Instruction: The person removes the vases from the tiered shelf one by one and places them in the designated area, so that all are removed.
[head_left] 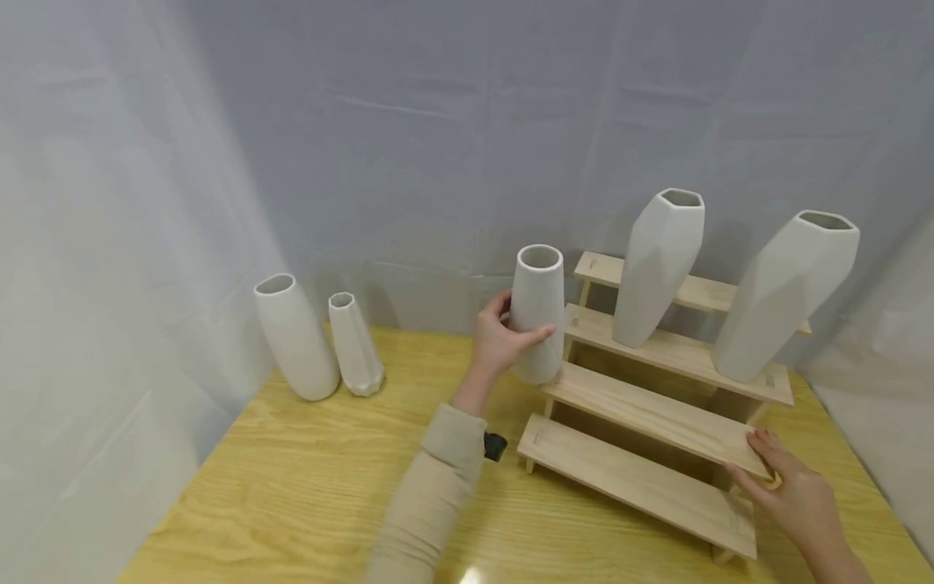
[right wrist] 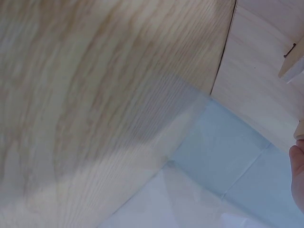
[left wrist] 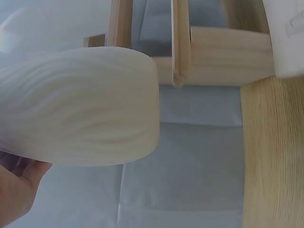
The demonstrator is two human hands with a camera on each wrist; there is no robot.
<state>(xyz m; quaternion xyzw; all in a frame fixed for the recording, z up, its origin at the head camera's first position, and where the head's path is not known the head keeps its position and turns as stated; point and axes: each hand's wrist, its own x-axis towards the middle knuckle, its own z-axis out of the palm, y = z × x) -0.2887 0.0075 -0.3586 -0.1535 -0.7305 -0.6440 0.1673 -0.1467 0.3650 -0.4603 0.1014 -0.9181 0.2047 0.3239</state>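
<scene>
My left hand grips a white round-mouthed vase around its side, thumb across the front. In the left wrist view the vase shows wavy relief, its base off the tabletop beside the wooden shelf ends. The pale wooden tiered stand is to its right. My right hand holds the right end of one of its lower steps, fingers on top and thumb at the front edge. Only part of the right hand appears at the right wrist view's edge.
Two faceted white vases, one left and one right, stand on an upper step. Another pair, a smooth vase and a slim ribbed vase, stands at the table's back left. Grey sheeting hangs behind the yellowish wooden table.
</scene>
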